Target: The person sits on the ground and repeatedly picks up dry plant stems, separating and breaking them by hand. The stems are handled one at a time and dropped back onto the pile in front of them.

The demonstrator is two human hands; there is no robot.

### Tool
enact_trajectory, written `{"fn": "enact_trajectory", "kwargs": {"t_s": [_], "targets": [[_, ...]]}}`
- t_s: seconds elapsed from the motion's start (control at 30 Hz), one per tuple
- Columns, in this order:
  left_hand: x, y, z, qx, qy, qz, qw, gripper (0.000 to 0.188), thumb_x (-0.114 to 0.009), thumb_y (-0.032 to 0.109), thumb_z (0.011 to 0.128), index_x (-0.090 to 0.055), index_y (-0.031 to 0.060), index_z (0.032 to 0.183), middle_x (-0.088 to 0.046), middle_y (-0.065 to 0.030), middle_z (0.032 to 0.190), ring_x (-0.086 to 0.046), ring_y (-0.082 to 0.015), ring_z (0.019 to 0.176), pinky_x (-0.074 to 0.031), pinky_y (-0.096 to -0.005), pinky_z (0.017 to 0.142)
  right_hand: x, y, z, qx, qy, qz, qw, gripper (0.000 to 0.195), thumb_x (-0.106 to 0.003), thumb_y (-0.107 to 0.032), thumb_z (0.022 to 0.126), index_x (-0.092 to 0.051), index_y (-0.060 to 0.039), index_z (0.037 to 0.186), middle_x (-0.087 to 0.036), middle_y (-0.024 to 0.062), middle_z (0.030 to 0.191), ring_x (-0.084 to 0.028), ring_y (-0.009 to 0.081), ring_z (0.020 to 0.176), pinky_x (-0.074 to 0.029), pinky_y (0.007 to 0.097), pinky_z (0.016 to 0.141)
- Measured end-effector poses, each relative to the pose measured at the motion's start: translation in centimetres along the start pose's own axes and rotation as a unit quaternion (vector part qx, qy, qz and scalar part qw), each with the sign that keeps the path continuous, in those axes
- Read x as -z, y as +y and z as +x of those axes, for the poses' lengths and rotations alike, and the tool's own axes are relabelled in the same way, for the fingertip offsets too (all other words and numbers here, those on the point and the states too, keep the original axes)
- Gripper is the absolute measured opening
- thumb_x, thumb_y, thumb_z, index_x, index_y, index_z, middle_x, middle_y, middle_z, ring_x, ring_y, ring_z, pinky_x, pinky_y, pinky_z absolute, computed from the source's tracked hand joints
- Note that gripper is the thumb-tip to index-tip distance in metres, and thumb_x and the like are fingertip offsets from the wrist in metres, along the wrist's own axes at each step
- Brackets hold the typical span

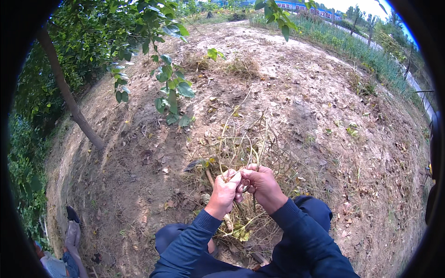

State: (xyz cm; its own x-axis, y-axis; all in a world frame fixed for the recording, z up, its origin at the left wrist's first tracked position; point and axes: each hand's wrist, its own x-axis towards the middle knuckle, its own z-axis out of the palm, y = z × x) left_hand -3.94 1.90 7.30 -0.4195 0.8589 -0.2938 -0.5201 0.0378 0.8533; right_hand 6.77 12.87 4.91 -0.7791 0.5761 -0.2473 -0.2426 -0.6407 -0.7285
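Observation:
My left hand (225, 193) and my right hand (263, 187) meet in front of my knees, fingertips nearly touching. Between them they pinch thin, pale dry vine stems (222, 153), which arch up and away from the fingers. A heap of tangled dry vines (278, 158) spreads on the ground beyond and around the hands. Below the hands, a wooden stick (209, 178) lies partly under the stems, its middle hidden by my left hand. Yellow-green withered leaves (241, 233) hang low between my knees.
A slender tree trunk (74, 104) leans at the left, and a leafy branch (172, 93) hangs down ahead. Another person (64, 262) is at the lower left, legs stretched out. Fallen leaves litter the soil. Tall green plants (375, 66) line a road at the upper right.

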Motion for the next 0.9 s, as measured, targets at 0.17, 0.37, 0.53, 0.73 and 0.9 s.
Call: {"fn": "enact_trajectory", "kwargs": {"t_s": [0.17,0.37,0.53,0.73,0.9], "targets": [[1.0,-0.8,0.7,-0.085,0.014,0.067,0.994,0.01,-0.068,0.01,0.098,-0.065,0.0036,0.092,-0.067,-0.0029,0.078,-0.063,-0.011,0.064,-0.055,-0.0278,0.058,-0.3,-0.1,-0.1,0.03,0.049,-0.025,0.998,0.005,-0.066,-0.005,0.094,-0.063,-0.008,0.092,-0.069,0.0021,0.082,-0.063,0.0074,0.067,-0.042,0.0206,0.052],[1.7,-1.0,1.1,-0.161,0.004,0.099,0.982,0.008,-0.072,0.007,0.095,-0.07,0.0029,0.088,-0.073,-0.0043,0.084,-0.065,-0.0094,0.071,-0.054,-0.0263,0.068,0.2,0.0,0.5,0.049,0.07,-0.076,0.993,0.003,-0.064,-0.003,0.09,-0.064,-0.0034,0.088,-0.069,0.0063,0.08,-0.062,0.0107,0.065,-0.045,0.0242,0.053],[1.7,-0.2,0.8,-0.168,-0.021,0.167,0.971,0.004,-0.07,0.0,0.094,-0.072,-0.0009,0.091,-0.074,-0.0042,0.088,-0.065,-0.0083,0.08,-0.053,-0.0253,0.078,0.8,0.1,1.3,0.049,0.092,-0.119,0.987,0.005,-0.063,-0.001,0.087,-0.066,0.0008,0.083,-0.069,0.0096,0.072,-0.062,0.014,0.057,-0.044,0.0271,0.047],[1.1,2.1,-0.4,-0.195,-0.058,0.258,0.944,0.013,-0.073,0.0,0.092,-0.063,0.0044,0.085,-0.065,0.003,0.085,-0.056,-0.0039,0.078,-0.049,-0.0233,0.071,1.2,-0.2,1.8,0.039,0.098,-0.181,0.978,0.01,-0.06,0.003,0.089,-0.066,-0.0007,0.082,-0.069,0.009,0.072,-0.064,0.0141,0.056,-0.045,0.0261,0.047],[1.6,3.9,-1.3,-0.133,-0.123,0.276,0.944,0.014,-0.075,0.004,0.092,-0.063,0.0051,0.085,-0.06,0.0063,0.075,-0.053,-0.0023,0.07,-0.044,-0.0211,0.064,1.1,0.5,1.7,0.028,0.075,-0.185,0.979,0.009,-0.061,0.002,0.089,-0.065,-0.0016,0.082,-0.07,0.0093,0.073,-0.066,0.0134,0.059,-0.044,0.0245,0.046]]}}
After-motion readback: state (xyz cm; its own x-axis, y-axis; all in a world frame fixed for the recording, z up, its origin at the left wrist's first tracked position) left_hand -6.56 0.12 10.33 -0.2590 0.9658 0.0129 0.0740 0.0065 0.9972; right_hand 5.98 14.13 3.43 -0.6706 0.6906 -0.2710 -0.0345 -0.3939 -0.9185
